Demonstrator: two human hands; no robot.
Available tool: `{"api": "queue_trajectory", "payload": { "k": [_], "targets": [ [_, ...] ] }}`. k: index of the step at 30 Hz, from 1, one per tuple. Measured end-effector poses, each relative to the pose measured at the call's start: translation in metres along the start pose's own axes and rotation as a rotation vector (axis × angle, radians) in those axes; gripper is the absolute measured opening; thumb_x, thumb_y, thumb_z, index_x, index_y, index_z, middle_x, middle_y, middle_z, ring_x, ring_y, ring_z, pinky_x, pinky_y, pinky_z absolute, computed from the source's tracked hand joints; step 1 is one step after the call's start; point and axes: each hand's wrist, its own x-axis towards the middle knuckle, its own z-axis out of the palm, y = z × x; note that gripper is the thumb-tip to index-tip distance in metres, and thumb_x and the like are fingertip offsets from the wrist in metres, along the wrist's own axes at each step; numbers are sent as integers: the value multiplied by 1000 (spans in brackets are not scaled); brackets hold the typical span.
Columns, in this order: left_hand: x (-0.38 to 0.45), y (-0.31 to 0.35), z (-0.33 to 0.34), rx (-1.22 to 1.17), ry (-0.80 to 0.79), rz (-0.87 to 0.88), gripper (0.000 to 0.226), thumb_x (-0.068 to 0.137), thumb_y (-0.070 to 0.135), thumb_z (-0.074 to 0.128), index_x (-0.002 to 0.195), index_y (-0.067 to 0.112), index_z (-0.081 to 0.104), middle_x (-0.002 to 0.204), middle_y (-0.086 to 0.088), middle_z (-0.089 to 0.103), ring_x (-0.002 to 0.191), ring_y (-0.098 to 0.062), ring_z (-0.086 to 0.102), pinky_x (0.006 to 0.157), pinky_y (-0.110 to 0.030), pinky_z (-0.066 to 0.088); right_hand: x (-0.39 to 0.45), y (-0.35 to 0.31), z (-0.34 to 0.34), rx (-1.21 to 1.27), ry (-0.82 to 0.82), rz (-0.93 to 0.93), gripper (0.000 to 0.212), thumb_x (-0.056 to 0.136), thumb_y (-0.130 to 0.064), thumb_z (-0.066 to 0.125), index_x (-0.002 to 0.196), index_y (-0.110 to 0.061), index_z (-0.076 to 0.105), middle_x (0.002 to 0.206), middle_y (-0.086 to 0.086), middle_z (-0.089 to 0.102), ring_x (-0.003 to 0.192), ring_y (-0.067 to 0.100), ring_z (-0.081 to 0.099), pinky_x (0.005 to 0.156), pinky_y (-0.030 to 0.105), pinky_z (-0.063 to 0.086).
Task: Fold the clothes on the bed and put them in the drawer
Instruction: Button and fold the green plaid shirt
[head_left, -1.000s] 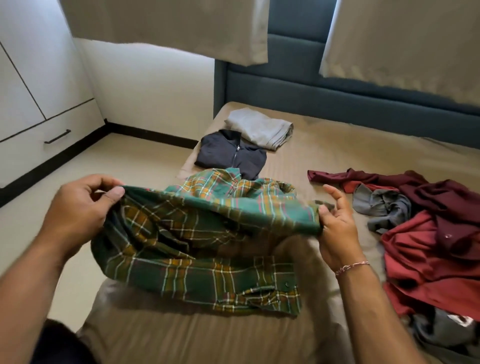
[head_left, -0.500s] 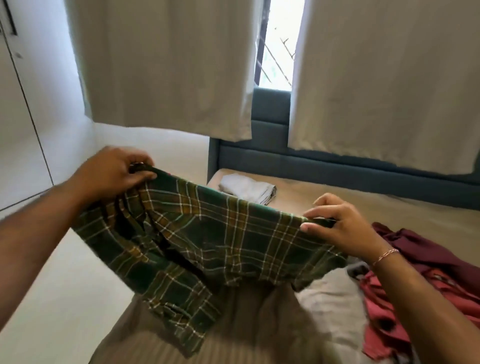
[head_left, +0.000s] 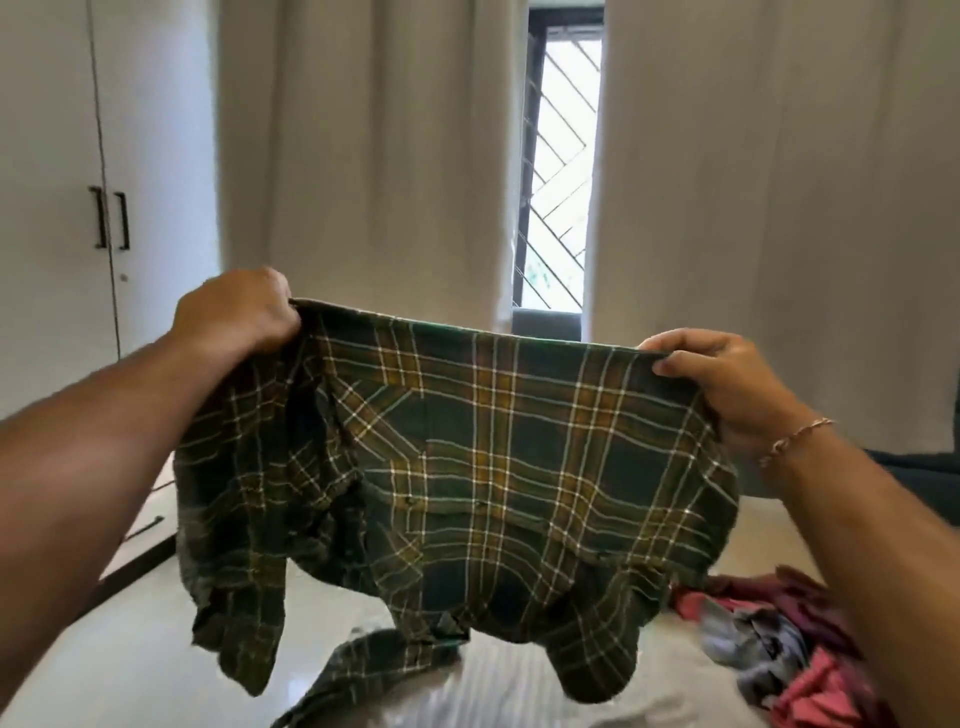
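Between both hands' grips (head_left: 236, 312) (head_left: 719, 379) hangs plaid shirt (head_left: 467, 467).

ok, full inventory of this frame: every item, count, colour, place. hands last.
plaid shirt: 1, green with yellow and white checks, held up spread over the bed
clothes pile: 1 heap, red, maroon and grey, lower right on the bed
bed: 1, beige sheet, bottom
headboard: 1, dark grey-blue, behind the shirt
curtains: 2, cream, either side of the window
window: 1, dark frame with lattice grille, centre
wardrobe: 1, white with black handles, left
bracelet: 1, pinkish metal, right wrist
left hand: grips shirt's top left edge
right hand: grips shirt's top right edge
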Motion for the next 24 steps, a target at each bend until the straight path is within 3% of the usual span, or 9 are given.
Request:
{"api": "queue_trajectory", "payload": {
  "k": [2,7,8,10,13,16,19,22,24],
  "targets": [
    [7,3,-10,70,-77,-44,17,86,27,56,94,18,69,90,-7,65,91,-35,65,83,-42,51,11,-5,-4,-209,22,-32,18,95,-2,66,99,-13,80,92,9,78,86,23,74,78,33,63],
    [10,20,0,313,-226,-65,16,90,24,53,87,17,67,93,-7,68,90,-31,66,85,-40,50,28,21,-15,-1386,151,-228,13,99,-33,67,104,-31,79,82,-5,62,76,16,57,72,31,44],
    [12,24,7,273,-322,-61,19,93,21,51,86,15,67,95,-9,70,89,-32,66,85,-40,53,26,28,-14,-1505,182,-279,13,99,-36,65,102,-32,77,81,-3,58,73,19,53,69,31,42],
    [16,30,25,108,-535,-83,27,100,14,46,81,6,63,81,-14,67,69,-30,62,65,-32,53,19,44,-10,-1617,173,-344,8,97,-34,65,96,-29,71,77,-1,51,66,20,48,62,29,36],
    [16,34,58,-216,-659,-242,35,101,14,38,69,12,53,49,-3,48,42,-17,40,51,-19,31,19,71,-12,-1686,131,-193,11,94,-36,65,92,-28,58,74,-3,49,65,20,48,53,27,33],
    [24,44,102,-658,-757,-357,37,103,18,35,77,12,62,56,-4,61,38,-10,42,44,-15,28,36,100,-20,-1453,109,252,13,93,-32,60,89,-21,65,80,0,67,70,23,60,64,33,49],
    [36,74,140,-989,-829,-437,42,110,25,34,108,4,71,95,-22,76,59,-22,70,37,-21,48,59,132,-15,-674,221,582,28,93,-10,44,89,5,67,59,13,68,46,27,57,46,26,42],
    [59,111,175,-1098,-907,-425,53,107,35,33,120,-1,69,115,-28,73,94,-40,75,58,-37,64,89,153,-8,-270,438,681,32,101,-13,29,92,-3,57,50,14,60,33,21,47,35,14,31],
    [82,133,197,-1108,-880,-419,52,104,37,31,118,2,68,115,-26,72,101,-42,70,78,-48,63,119,162,-5,6,485,682,39,107,-21,22,102,-6,57,56,17,68,39,26,62,35,17,40]
  ]
}}
